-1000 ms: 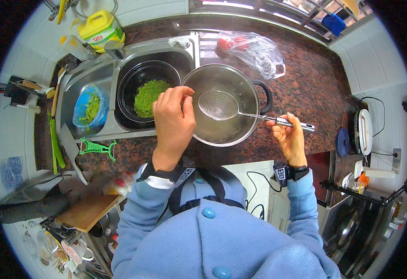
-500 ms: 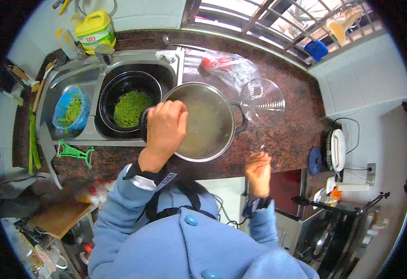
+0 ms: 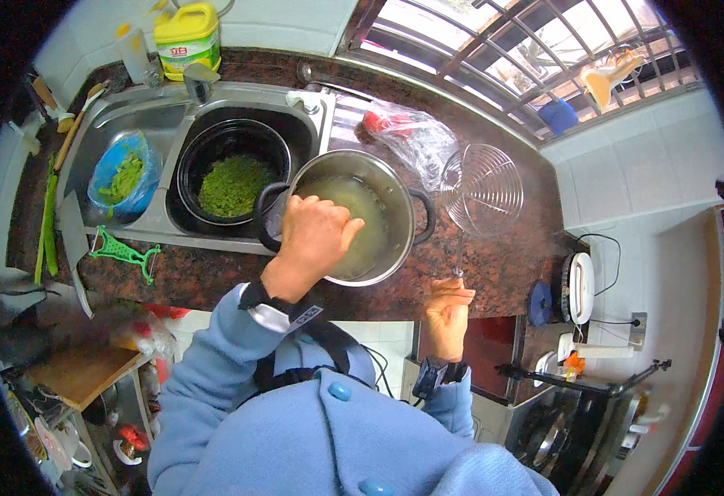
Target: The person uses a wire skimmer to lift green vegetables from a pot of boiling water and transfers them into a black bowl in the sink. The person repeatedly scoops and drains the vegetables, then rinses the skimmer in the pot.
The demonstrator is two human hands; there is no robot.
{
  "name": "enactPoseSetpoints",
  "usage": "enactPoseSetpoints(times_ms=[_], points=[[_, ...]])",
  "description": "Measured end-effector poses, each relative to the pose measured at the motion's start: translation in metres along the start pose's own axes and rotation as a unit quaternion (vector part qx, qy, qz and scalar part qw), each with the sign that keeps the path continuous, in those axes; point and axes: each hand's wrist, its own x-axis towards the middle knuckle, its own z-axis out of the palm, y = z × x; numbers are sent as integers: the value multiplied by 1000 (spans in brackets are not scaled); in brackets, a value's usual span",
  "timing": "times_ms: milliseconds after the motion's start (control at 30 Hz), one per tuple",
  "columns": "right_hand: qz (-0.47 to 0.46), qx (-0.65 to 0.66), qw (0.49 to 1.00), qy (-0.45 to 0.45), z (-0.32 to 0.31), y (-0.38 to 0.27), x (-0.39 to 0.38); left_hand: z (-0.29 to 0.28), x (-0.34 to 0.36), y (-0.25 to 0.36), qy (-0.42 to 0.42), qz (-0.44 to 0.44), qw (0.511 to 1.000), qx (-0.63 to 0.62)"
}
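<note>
A steel pot (image 3: 341,155) with two dark handles holds cloudy, pale greenish liquid on the counter in front of me. My left hand (image 3: 316,240) hangs over its left part, fingers curled down; whatever they may hold is hidden. My right hand (image 3: 447,318) grips the thin handle of a wire skimmer (image 3: 486,188). The skimmer's round coiled head is to the right of the pot, above the counter. Left of the pot, a black pot (image 3: 188,178) in the sink basin contains small green pieces (image 3: 234,190).
A double sink (image 3: 172,198) holds a blue bag (image 3: 143,194) of green stalks in its left basin. A green peeler (image 3: 124,252) and a knife (image 3: 72,240) lie along the front edge. Clear plastic bag (image 3: 428,149) lies behind the pot; yellow jug (image 3: 188,41) stands at the back.
My left hand has shifted right and lower over the pot. My right hand has moved slightly left and down with the skimmer. The view has shifted a little.
</note>
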Motion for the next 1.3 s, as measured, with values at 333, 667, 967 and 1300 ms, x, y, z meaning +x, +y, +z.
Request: enactPoseSetpoints(times_ms=[333, 667, 967, 1300], points=[[-83, -398, 905, -129, 31, -41, -13, 17, -11, 5, -49, 37, 995, 76], [-397, -685, 561, -243, 40, -9, -29, 3, -6, 3, -64, 17, 988, 137], [-447, -716, 382, -377, 55, 20, -57, -10, 5, 3, -40, 79, 994, 68], [-510, -683, 377, -362, 68, 43, -58, -21, -3, -9, -97, 90, 990, 55]])
